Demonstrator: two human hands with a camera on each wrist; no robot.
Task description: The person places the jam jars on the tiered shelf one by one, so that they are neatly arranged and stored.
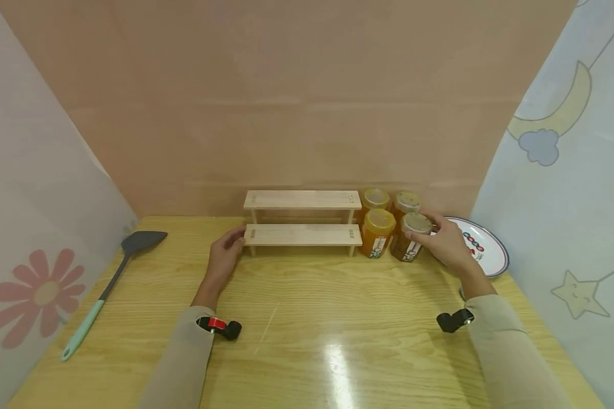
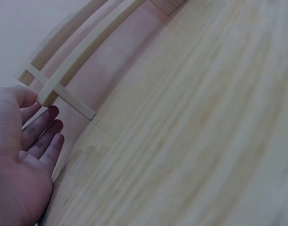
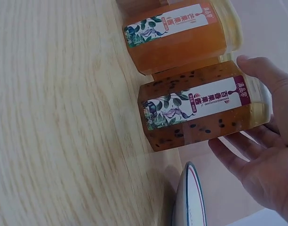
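Observation:
A two-tier wooden rack (image 1: 303,234) stands at the back of the table. At its left end, my left hand (image 1: 223,255) touches the lower board (image 2: 59,84) with fairly loose, extended fingers. To the rack's right, several jam jars stand close together in two rows. My right hand (image 1: 446,244) holds the front right jar, a passion fruit jam jar (image 3: 196,106) with dark seeds, thumb at one side of its lid and fingers at the other. Beside it is an orange mango jam jar (image 3: 177,37). Two more jars, a left one (image 1: 376,197) and a right one (image 1: 407,201), stand behind.
A white plate (image 1: 493,255) with a dark rim sits right of the jars, partly behind my right hand. Along the table's left edge lies a spatula (image 1: 113,284) with a grey blade and mint handle. Brown paper (image 1: 307,142) covers the back wall.

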